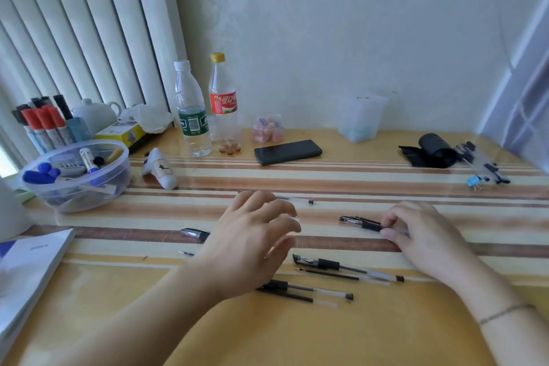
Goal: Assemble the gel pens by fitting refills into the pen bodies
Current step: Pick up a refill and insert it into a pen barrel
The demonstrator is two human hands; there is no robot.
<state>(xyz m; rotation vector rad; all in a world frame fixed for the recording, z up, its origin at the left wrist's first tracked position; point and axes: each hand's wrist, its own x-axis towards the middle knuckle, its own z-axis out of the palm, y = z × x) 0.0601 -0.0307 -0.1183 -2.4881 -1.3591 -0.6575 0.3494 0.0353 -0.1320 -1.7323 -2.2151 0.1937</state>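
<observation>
Right hand (416, 232) pinches a clear gel pen (361, 223) with black grip; left hand (252, 235) spread.

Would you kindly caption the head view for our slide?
Right hand pinches a gel pen; left hand hovers open above scattered pen parts.

- table (297, 333) under a yellow cloth with brown stripes, filling the lower frame
- pens (347, 269) and refills (341, 275) scattered at centre
- phone (287, 151), two bottles (193, 116) upper middle
- marker tub (75, 175) at left (clear plastic)
- booklet (26, 270) lower left
</observation>
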